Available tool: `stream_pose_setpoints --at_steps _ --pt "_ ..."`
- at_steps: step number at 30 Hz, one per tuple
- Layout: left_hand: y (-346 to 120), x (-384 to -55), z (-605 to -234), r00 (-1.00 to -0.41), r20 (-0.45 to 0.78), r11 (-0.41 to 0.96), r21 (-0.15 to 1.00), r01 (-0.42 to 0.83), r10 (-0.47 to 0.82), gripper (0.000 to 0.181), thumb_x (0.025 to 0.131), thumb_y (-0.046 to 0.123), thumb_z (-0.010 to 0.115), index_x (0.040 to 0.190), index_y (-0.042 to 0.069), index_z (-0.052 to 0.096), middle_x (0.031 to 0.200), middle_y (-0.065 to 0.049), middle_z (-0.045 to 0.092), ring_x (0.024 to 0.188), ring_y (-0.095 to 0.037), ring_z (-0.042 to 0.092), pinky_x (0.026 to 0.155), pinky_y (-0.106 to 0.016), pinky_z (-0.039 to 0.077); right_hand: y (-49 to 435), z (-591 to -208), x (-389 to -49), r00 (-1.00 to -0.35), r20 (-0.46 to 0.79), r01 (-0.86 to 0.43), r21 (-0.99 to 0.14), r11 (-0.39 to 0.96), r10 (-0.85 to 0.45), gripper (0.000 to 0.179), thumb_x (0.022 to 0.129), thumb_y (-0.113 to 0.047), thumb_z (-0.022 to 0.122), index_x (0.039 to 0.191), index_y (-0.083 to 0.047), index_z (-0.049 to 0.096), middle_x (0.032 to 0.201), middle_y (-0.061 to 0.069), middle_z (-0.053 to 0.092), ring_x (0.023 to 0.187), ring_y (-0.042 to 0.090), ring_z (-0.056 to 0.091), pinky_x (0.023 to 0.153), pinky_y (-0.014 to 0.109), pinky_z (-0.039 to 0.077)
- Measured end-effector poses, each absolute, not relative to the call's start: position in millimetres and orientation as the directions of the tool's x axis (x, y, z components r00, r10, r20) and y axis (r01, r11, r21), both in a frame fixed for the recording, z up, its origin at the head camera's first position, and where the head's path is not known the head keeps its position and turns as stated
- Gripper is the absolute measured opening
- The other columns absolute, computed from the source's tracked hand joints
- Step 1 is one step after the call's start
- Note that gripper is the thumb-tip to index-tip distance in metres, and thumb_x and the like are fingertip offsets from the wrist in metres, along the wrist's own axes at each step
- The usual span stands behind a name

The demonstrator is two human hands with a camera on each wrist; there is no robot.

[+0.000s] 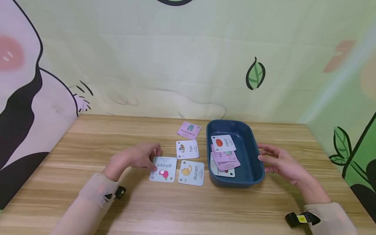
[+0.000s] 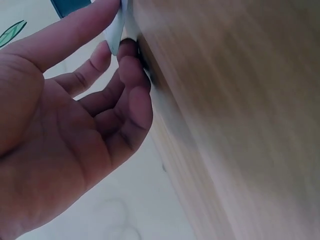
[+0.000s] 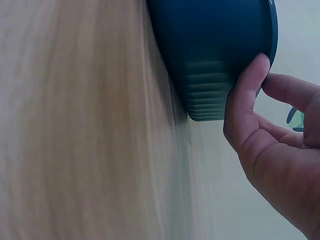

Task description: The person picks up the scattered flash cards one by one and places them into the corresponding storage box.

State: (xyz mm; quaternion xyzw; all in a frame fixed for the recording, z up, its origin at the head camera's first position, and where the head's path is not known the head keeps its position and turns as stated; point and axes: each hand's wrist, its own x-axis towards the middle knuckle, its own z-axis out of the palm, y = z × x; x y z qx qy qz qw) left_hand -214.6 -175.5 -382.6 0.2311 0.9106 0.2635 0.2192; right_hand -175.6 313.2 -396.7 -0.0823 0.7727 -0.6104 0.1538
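In the head view my left hand (image 1: 144, 156) pinches the left edge of a white pitaya card (image 1: 165, 168), thumb on its face. The left wrist view shows a sliver of this card (image 2: 115, 37) between thumb and fingertips. Right of it lie a durian card (image 1: 191, 173) and a fish card (image 1: 187, 149), with a purple trousers card (image 1: 189, 130) behind. My right hand (image 1: 282, 163) rests its fingertips against the right outer wall of a dark blue bin (image 1: 249, 147). Inside the bin several cards overlap, a meat card (image 1: 224, 143) on top.
Everything stands on a wooden table (image 1: 147, 209). A pale printed cloth (image 1: 176, 65) with leaf drawings hangs behind the table's back edge. Dark straps with small devices sit on both sleeves.
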Motion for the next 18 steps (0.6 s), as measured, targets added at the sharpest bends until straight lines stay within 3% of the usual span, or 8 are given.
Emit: stream_pose_setpoints --at_steps 11,18 --pt "-186 -218 -388 -0.784 -0.233 0.698 0.639 0.322 0.575 0.034 0.083 0.0 0.081 0.11 0.007 0.062 0.084 -0.005 0.063 0.079 -0.019 0.057 0.073 -0.035 0.047 313 -397 -176 -0.938 -0.138 0.063 -0.969 0.238 -0.316 0.061 0.105 -0.012 0.059 0.153 0.011 0.03 0.117 0.018 0.053 0.091 0.021 0.067 0.078 0.034 0.059" --pt "-191 -218 -389 -0.778 -0.188 0.659 0.668 0.346 0.599 0.023 0.092 0.003 0.073 0.11 0.013 0.064 0.087 -0.004 0.063 0.082 -0.02 0.057 0.075 -0.037 0.047 312 -397 -176 -0.938 -0.14 0.066 -0.97 0.235 -0.316 0.061 0.105 -0.012 0.059 0.153 0.011 0.03 0.117 0.017 0.054 0.091 0.02 0.067 0.078 0.034 0.059"
